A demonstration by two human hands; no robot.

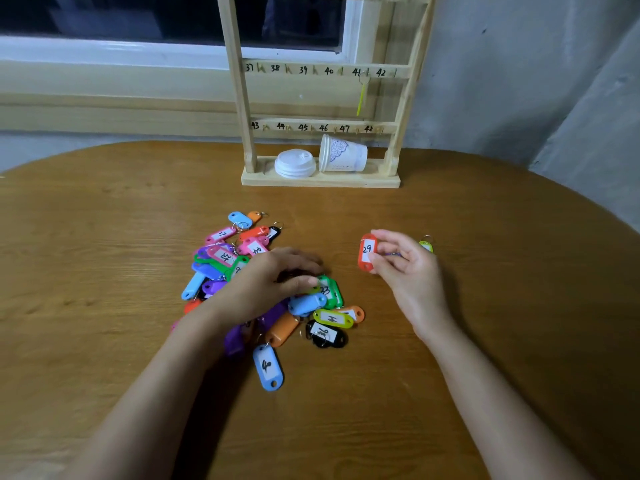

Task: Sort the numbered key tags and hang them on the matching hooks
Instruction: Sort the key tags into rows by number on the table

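Right hand [401,268] pinches tag 29 [367,252] between thumb and fingertips, label up: orange-red plastic, white paper insert, "29" handwritten in black, slot hole at the near end. It is held just off the table [104,237], right of the pile [263,282]. Something purple shows inside the same hand, too hidden to name. Yellow tag [426,245] with a ring peeks out behind that hand.

Left hand [273,282] sits on the pile with fingers curled down, thumb touching green tag [329,289] marked "33". Cannot tell if it actually grips anything.

The pile is loose and overlapping at table centre: pink, blue, purple, green, orange, black and yellow tags, most with white labels and metal rings. Blue tag [267,367] marked "4" lies alone at the near edge.

Rack [237,91] is wooden and stands at the far table edge. Its rows are numbered 37–42 and 43–48, with small hooks. Hung tag [362,95], yellow-green, hangs edge-on by its ring at 41.

The rack's base tray holds white lids [295,163], stacked on the left, and a paper cup [343,154] tipped on its side, on the right. The cup's inside is not visible.
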